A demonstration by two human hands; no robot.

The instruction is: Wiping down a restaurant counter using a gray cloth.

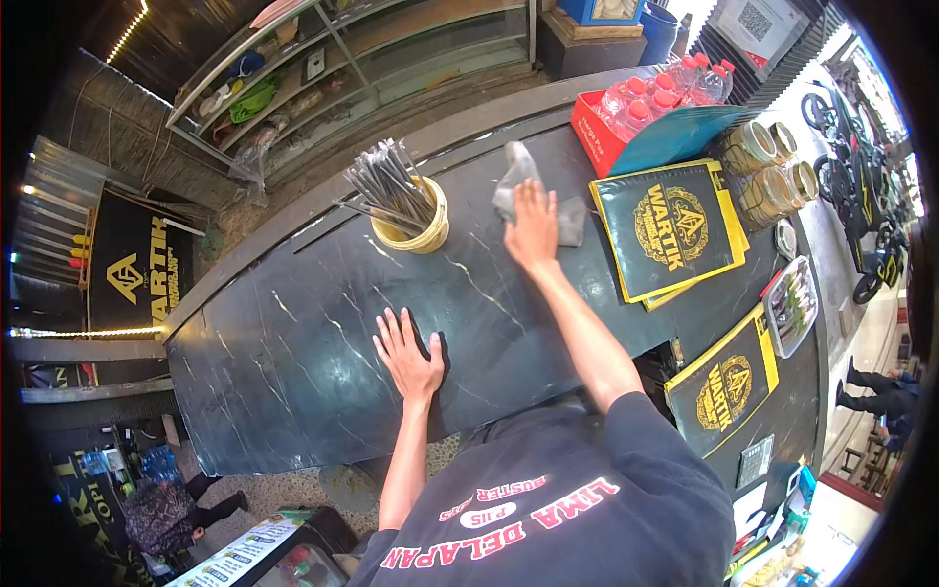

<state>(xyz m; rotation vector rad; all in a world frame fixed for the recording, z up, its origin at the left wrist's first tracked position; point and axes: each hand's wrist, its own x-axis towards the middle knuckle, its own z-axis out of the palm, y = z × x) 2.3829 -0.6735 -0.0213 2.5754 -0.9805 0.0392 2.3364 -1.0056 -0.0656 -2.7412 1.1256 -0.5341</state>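
Under the palm and fingers of my right hand (534,226) lies a crumpled grey cloth (569,220), pressed on the dark marble-patterned counter (308,367). Part of the cloth sticks up beyond the fingertips and looks blurred. My left hand (411,356) rests flat on the same counter with its fingers apart, and holds nothing. Between the hands and farther off stands a yellow bucket (422,236) full of thin wrapped straws (385,183). Black and yellow menu folders (667,227) lie just right of the cloth.
A red box (590,136) of capped plastic bottles (653,103) stands at the far right, near glass jars (766,176) in a rack. Another menu folder (722,381), a plastic tray (792,308) and a calculator (755,461) lie on the right. A person (158,513) is at lower left.
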